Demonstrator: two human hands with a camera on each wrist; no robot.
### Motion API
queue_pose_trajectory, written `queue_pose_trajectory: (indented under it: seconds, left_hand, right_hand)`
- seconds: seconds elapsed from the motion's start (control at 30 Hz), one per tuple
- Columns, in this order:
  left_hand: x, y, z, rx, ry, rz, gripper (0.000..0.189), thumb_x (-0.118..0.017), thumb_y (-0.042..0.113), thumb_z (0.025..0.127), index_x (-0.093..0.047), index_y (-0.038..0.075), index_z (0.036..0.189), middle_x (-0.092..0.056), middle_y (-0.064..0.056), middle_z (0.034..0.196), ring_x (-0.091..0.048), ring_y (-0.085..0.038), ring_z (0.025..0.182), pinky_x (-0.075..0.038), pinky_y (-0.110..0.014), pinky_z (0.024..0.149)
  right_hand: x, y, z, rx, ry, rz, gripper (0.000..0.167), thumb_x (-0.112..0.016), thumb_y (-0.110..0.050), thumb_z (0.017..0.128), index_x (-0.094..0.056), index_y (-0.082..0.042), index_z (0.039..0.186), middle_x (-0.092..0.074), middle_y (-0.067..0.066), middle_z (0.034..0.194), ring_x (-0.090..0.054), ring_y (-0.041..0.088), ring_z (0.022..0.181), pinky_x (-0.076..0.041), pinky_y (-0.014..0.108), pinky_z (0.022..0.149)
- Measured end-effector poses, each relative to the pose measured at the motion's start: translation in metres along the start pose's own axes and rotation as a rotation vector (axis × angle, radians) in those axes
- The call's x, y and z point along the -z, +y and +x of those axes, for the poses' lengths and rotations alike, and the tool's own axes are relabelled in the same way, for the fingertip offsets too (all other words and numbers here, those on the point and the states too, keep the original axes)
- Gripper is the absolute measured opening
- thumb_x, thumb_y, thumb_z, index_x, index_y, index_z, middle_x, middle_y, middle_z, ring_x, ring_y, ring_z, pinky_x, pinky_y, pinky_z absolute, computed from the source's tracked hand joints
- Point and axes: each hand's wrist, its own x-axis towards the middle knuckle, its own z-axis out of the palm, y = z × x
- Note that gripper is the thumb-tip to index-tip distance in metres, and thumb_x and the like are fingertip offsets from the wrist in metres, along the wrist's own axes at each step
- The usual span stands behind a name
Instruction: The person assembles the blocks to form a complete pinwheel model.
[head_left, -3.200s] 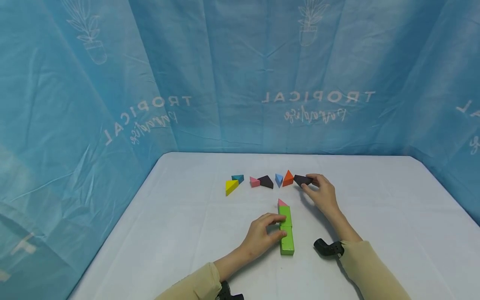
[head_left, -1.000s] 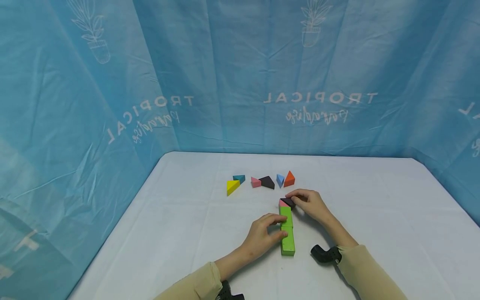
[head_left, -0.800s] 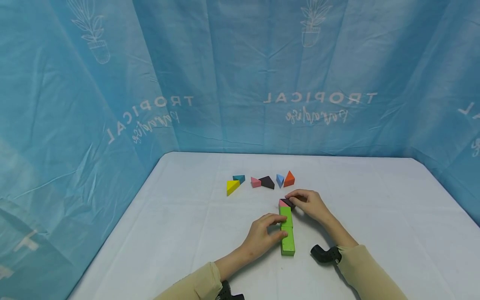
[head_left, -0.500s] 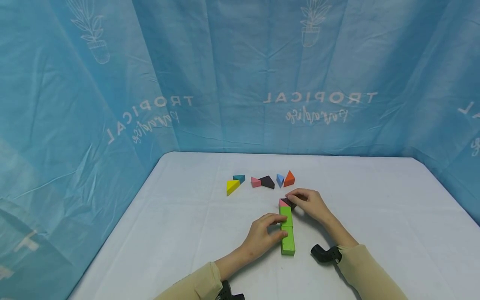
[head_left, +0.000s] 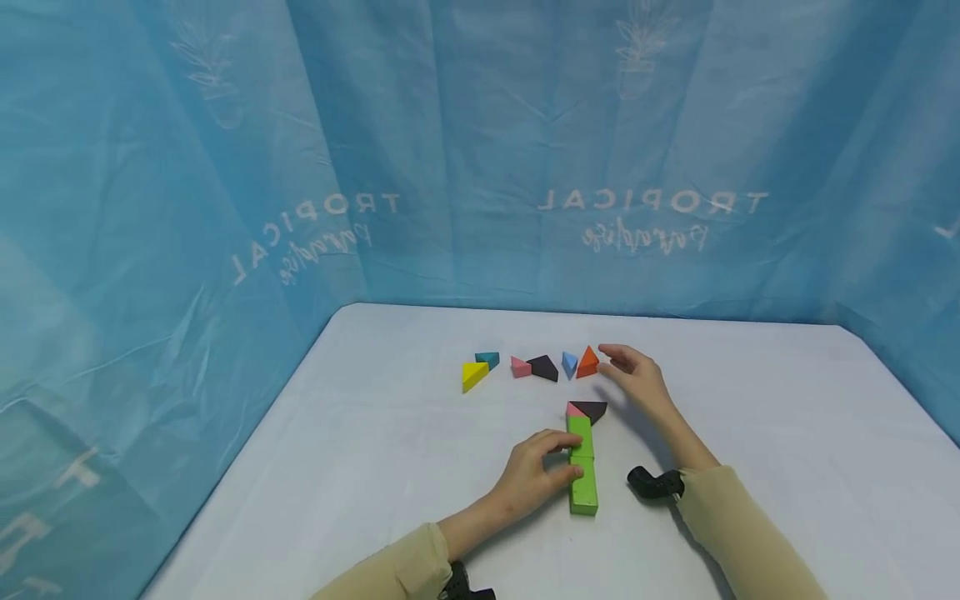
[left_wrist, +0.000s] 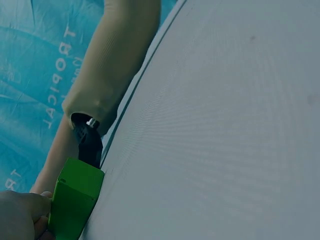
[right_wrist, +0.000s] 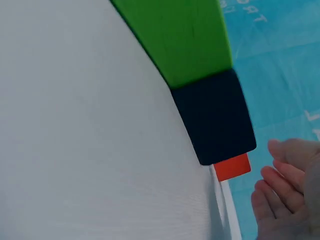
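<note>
Two green blocks stand end to end, the far one point(head_left: 578, 427) and the near one point(head_left: 583, 496). My left hand point(head_left: 528, 471) comes from the left, its index fingertip on the far block and its thumb on the near one. At the far end a small pink triangular block point(head_left: 573, 409) and a black triangular block point(head_left: 594, 411) sit against the green. My right hand point(head_left: 643, 382) is beside an orange triangular block point(head_left: 588, 364), thumb and fingers spread apart around its right side. In the right wrist view this hand point(right_wrist: 287, 195) has nothing in its fingers.
Along the back lie a light blue triangular block point(head_left: 569, 363), a second black block point(head_left: 544, 367), a pink block point(head_left: 521, 367), a yellow one point(head_left: 474, 375) and a teal one point(head_left: 489, 359). They rest on a white-covered table point(head_left: 360, 442), with a blue curtain point(head_left: 480, 150) behind.
The right hand brought the black triangular block from the back row to the pink block, let go of it there, and moved back to the orange block. The left hand stayed at the green blocks.
</note>
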Motion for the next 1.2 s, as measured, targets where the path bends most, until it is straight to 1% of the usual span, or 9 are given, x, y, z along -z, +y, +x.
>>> queue_pose_trajectory:
  seconds: [0.13, 0.23, 0.33, 0.47, 0.73, 0.87, 1.0, 1.07, 1.2]
  left_hand:
    - [-0.003, -0.001, 0.000, -0.015, 0.004, 0.004, 0.037, -0.070, 0.016, 0.086, -0.061, 0.004, 0.120, -0.062, -0.002, 0.116, -0.056, -0.008, 0.107, -0.046, -0.022, 0.090]
    - [-0.005, -0.003, 0.000, -0.027, 0.004, 0.007, 0.037, -0.069, 0.017, 0.087, -0.061, 0.005, 0.121, -0.062, -0.001, 0.116, -0.056, -0.008, 0.107, -0.046, -0.022, 0.090]
    - [-0.006, -0.003, -0.001, -0.026, 0.001, 0.008, 0.037, -0.069, 0.018, 0.087, -0.061, 0.005, 0.121, -0.062, -0.001, 0.116, -0.056, -0.008, 0.107, -0.046, -0.022, 0.090]
    - [-0.007, -0.002, 0.000, -0.017, -0.003, 0.006, 0.037, -0.069, 0.019, 0.088, -0.061, 0.006, 0.121, -0.062, 0.000, 0.116, -0.056, -0.007, 0.107, -0.046, -0.022, 0.091]
    - [-0.003, 0.000, 0.000, -0.022, 0.005, 0.023, 0.036, -0.069, 0.018, 0.087, -0.061, 0.006, 0.121, -0.062, 0.000, 0.116, -0.056, -0.007, 0.107, -0.046, -0.021, 0.090]
    - [-0.002, 0.001, 0.000, -0.026, 0.009, 0.029, 0.036, -0.069, 0.017, 0.087, -0.061, 0.005, 0.120, -0.062, -0.001, 0.115, -0.056, -0.007, 0.107, -0.046, -0.021, 0.090]
    - [-0.002, 0.001, 0.000, -0.030, 0.012, 0.036, 0.036, -0.069, 0.017, 0.087, -0.061, 0.005, 0.120, -0.063, -0.001, 0.115, -0.056, -0.007, 0.107, -0.046, -0.021, 0.090]
    - [-0.002, 0.001, 0.000, -0.027, 0.011, 0.037, 0.036, -0.069, 0.018, 0.087, -0.061, 0.005, 0.120, -0.063, -0.001, 0.115, -0.056, -0.007, 0.107, -0.046, -0.021, 0.090]
    - [0.000, 0.001, 0.000, -0.016, 0.004, 0.028, 0.036, -0.069, 0.018, 0.087, -0.061, 0.005, 0.120, -0.062, -0.001, 0.116, -0.056, -0.007, 0.107, -0.045, -0.021, 0.091]
  right_hand:
    - [-0.001, 0.002, 0.013, -0.022, -0.098, -0.033, 0.052, -0.063, -0.013, 0.091, -0.044, 0.001, 0.138, -0.041, 0.021, 0.141, -0.039, 0.039, 0.128, -0.034, 0.047, 0.104]
    - [0.000, 0.003, 0.022, -0.028, -0.148, -0.063, 0.055, -0.061, -0.006, 0.091, -0.039, 0.002, 0.140, -0.036, 0.024, 0.144, -0.035, 0.042, 0.129, -0.033, 0.049, 0.104]
    - [0.000, 0.005, 0.026, -0.017, -0.171, -0.066, 0.053, -0.060, -0.002, 0.090, -0.040, 0.004, 0.139, -0.039, 0.025, 0.142, -0.036, 0.043, 0.128, -0.032, 0.050, 0.104]
    - [-0.001, 0.007, 0.029, -0.006, -0.192, -0.068, 0.048, -0.060, -0.001, 0.090, -0.045, 0.004, 0.135, -0.047, 0.023, 0.135, -0.041, 0.040, 0.126, -0.035, 0.048, 0.103]
    - [0.000, 0.006, 0.031, 0.035, -0.138, -0.178, 0.042, -0.067, -0.008, 0.088, -0.055, 0.002, 0.127, -0.057, 0.019, 0.124, -0.050, 0.038, 0.118, -0.041, 0.048, 0.097]
    - [0.007, 0.009, 0.032, 0.008, -0.058, -0.199, 0.041, -0.066, -0.010, 0.089, -0.055, 0.001, 0.127, -0.055, 0.019, 0.126, -0.049, 0.039, 0.119, -0.041, 0.049, 0.097]
    - [0.016, 0.015, 0.033, -0.012, 0.029, -0.228, 0.040, -0.064, -0.008, 0.090, -0.054, 0.004, 0.127, -0.054, 0.023, 0.126, -0.048, 0.041, 0.119, -0.040, 0.050, 0.098]
    - [0.020, 0.018, 0.033, -0.015, 0.039, -0.245, 0.040, -0.064, -0.007, 0.090, -0.054, 0.005, 0.126, -0.053, 0.024, 0.126, -0.048, 0.041, 0.118, -0.040, 0.050, 0.098]
    - [0.022, 0.020, 0.034, -0.016, 0.028, -0.256, 0.041, -0.064, -0.011, 0.090, -0.054, 0.005, 0.126, -0.053, 0.024, 0.126, -0.048, 0.042, 0.118, -0.040, 0.051, 0.097]
